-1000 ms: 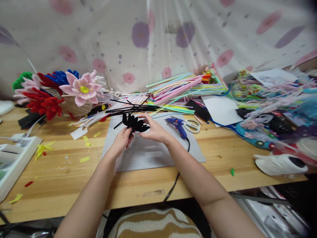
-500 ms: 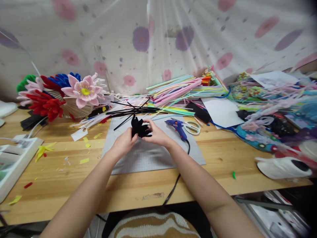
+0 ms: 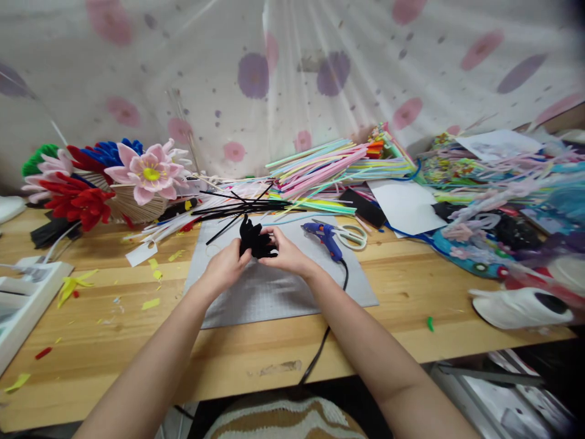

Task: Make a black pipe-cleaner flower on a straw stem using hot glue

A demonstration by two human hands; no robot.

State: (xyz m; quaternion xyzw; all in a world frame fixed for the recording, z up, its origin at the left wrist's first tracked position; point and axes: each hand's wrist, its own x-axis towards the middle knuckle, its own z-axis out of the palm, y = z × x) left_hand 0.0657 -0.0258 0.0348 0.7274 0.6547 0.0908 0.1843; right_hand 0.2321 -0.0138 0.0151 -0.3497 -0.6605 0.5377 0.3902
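Both hands meet over a grey cutting mat [image 3: 283, 292] on the wooden table [image 3: 137, 341]. My left hand [image 3: 226, 267] and my right hand [image 3: 286, 253] are both closed on a small black fuzzy pipe-cleaner piece [image 3: 255, 239], held just above the mat. Several loose black pipe cleaners [image 3: 237, 207] lie at the mat's far edge. A blue glue gun [image 3: 323, 236] lies on the mat to the right of my right hand, its black cord running off the table's front edge.
White-handled scissors [image 3: 351, 234] lie beside the glue gun. A fan-shaped bunch of pink, red and blue pipe-cleaner flowers [image 3: 114, 177] stands at the left. Pastel pipe cleaners [image 3: 329, 164] pile at the back. A white tray [image 3: 27, 299] sits far left, a white object [image 3: 521, 305] far right.
The black piece was spread wide between my hands a second ago; it is now squeezed into a tighter clump, with my hands closer together. The view shifted slightly.
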